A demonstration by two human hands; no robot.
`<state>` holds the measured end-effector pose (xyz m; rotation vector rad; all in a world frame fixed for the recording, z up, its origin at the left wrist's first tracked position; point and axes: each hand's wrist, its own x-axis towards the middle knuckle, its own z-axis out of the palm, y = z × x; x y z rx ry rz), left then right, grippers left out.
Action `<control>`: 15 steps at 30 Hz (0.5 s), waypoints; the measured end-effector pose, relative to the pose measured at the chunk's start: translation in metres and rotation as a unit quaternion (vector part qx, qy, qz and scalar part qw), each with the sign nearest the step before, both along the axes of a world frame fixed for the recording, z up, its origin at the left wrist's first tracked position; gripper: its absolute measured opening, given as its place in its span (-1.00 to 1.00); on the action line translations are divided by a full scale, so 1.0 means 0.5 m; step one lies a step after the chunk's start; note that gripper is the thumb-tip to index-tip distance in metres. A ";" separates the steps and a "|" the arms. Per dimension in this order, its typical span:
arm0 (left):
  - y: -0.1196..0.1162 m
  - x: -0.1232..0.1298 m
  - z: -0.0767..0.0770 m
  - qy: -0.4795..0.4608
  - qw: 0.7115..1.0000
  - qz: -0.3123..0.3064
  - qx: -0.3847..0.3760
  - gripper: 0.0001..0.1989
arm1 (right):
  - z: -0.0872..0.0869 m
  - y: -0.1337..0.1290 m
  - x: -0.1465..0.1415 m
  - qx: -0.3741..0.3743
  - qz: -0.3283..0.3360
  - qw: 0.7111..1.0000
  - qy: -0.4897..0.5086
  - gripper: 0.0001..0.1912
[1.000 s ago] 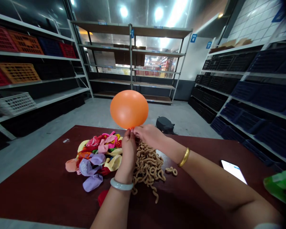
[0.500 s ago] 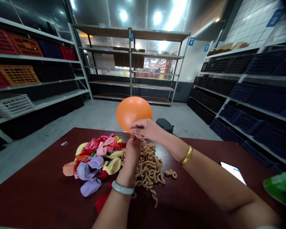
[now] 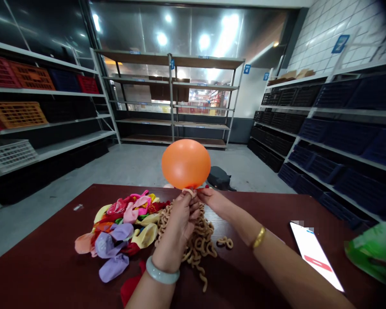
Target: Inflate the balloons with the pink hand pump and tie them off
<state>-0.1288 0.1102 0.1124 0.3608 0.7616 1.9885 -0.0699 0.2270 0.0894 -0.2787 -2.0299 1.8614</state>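
Observation:
A blown-up orange balloon (image 3: 185,164) stands above the table's far edge, neck down. My left hand (image 3: 184,216), with a pale bangle at its wrist, is closed around the balloon's neck. My right hand (image 3: 214,201), with a gold bracelet, pinches at the same neck from the right; the fingers partly hide the knot area. Under my hands lies a pile of tan, curly ring-like pieces (image 3: 204,238), and a few stray ones (image 3: 224,243) sit to the right. Left of them is a heap of limp, colourful balloons (image 3: 122,223).
The dark red table (image 3: 51,257) holds a lit phone (image 3: 313,255) and a green bag (image 3: 371,251) at the right. A dark rounded object (image 3: 219,177) is on the floor beyond. Shelves with crates (image 3: 22,113) line the sides.
My right hand has come down from above the left to the right side of the neck. My left hand has turned and its fingers now wrap the neck. The view has tilted up slightly.

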 end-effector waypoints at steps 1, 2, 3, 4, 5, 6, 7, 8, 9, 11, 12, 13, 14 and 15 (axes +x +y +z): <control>0.000 0.009 0.010 -0.025 0.999 -0.024 0.012 -0.70 | -0.007 -0.002 -0.010 -0.027 0.008 1.000 0.009 -0.76; -0.001 0.016 0.021 -0.052 0.997 -0.051 0.023 -0.72 | -0.009 -0.005 -0.018 -0.058 0.033 0.998 0.012 -0.72; -0.001 0.022 0.030 -0.077 0.993 -0.080 0.028 -0.74 | -0.008 -0.007 -0.024 -0.122 0.083 0.989 0.008 -0.70; -0.002 0.026 0.039 -0.099 0.989 -0.106 0.028 -0.76 | -0.005 -0.009 -0.026 -0.168 0.120 0.978 0.008 -0.71; -0.004 0.027 0.046 -0.118 0.985 -0.125 0.024 -0.77 | -0.001 -0.010 -0.026 -0.204 0.148 0.968 0.009 -0.75; -0.006 0.027 0.052 -0.132 0.982 -0.137 0.016 -0.79 | 0.002 -0.010 -0.022 -0.228 0.162 0.960 0.015 -0.80; -0.007 0.025 0.056 -0.141 0.980 -0.142 0.006 -0.80 | 0.006 -0.010 -0.015 -0.236 0.157 0.959 0.025 -0.86; -0.008 0.022 0.059 -0.146 0.979 -0.146 -0.003 -0.82 | 0.008 -0.010 -0.007 -0.235 0.142 0.961 0.039 -0.92; -0.007 0.019 0.060 -0.150 0.978 -0.147 -0.008 -0.83 | 0.008 -0.009 0.002 -0.232 0.126 0.963 0.051 -0.95; -0.003 0.013 0.060 -0.164 0.974 -0.155 -0.014 -0.82 | 0.005 -0.009 0.020 -0.228 0.103 0.966 0.068 -0.88; 0.001 0.011 0.060 -0.174 0.971 -0.165 -0.019 -0.82 | 0.002 -0.008 0.028 -0.224 0.095 0.967 0.072 -0.82; 0.005 0.009 0.059 -0.186 0.966 -0.177 -0.025 -0.81 | -0.001 -0.008 0.034 -0.225 0.091 0.967 0.074 -0.78; 0.010 0.009 0.059 -0.199 0.961 -0.190 -0.030 -0.80 | -0.005 -0.008 0.039 -0.230 0.089 0.966 0.076 -0.77; 0.014 0.008 0.058 -0.212 0.956 -0.200 -0.032 -0.79 | -0.009 -0.008 0.043 -0.238 0.090 0.964 0.078 -0.78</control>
